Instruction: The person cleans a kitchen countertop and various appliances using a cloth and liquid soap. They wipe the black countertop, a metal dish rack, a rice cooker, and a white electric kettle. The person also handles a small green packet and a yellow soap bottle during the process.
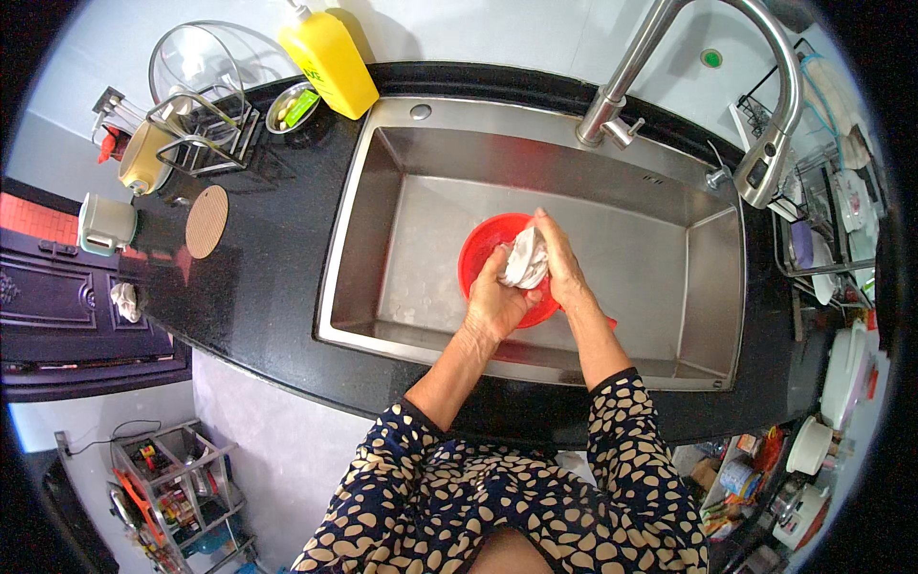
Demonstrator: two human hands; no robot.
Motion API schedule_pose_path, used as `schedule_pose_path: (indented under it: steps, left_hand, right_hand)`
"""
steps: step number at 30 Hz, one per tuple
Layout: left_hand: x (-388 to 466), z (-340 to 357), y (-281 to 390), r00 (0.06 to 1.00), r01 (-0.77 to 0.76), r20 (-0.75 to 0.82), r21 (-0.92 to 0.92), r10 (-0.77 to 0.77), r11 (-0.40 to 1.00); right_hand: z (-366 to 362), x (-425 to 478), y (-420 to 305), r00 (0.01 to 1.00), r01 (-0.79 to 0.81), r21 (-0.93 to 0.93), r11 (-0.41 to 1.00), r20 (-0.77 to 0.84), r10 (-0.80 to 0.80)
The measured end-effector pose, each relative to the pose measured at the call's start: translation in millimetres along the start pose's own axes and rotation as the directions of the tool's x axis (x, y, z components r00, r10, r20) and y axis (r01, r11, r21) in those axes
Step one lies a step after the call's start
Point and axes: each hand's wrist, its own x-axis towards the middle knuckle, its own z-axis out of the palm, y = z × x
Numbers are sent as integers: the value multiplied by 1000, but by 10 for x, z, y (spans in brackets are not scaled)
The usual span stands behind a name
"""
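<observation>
Between my two hands is a bunched white cloth (527, 260), squeezed into a wad. My left hand (495, 298) cups it from the lower left, thumb pointing up. From the right, the palm of my right hand (561, 262) presses against it. Both hands are above a red plastic basin (475, 247) with a short handle at its lower right. The basin rests on the floor of a stainless steel sink (631, 251). My hands and the cloth hide much of the basin's inside.
A pull-down faucet (606, 115) arches over the sink's right rear. Left on the black countertop (280, 237) stand a yellow bottle (333, 68), a small metal bowl (292, 107), a lid rack (208, 140) and a round trivet (207, 222). A dish rack (825, 229) borders the right.
</observation>
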Motion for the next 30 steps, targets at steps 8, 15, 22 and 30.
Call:
schedule_pose_path:
  steps: [8, 15, 22, 30]
  left_hand:
    - [-113, 49, 169, 991, 118, 28, 328, -134, 937]
    - [-133, 195, 381, 954, 200, 32, 668, -297, 716]
    - [-71, 145, 257, 990, -61, 89, 971, -112, 229]
    - [99, -121, -66, 974, 48, 112, 754, 199, -655]
  right_hand:
    - [-12, -123, -5, 931, -54, 202, 978, 364, -24]
    - [92, -192, -182, 944, 62, 63, 996, 320, -79]
    - [210, 50, -59, 977, 138, -173, 975, 185, -106]
    - [89, 450, 566, 987, 122, -508, 853, -31, -159]
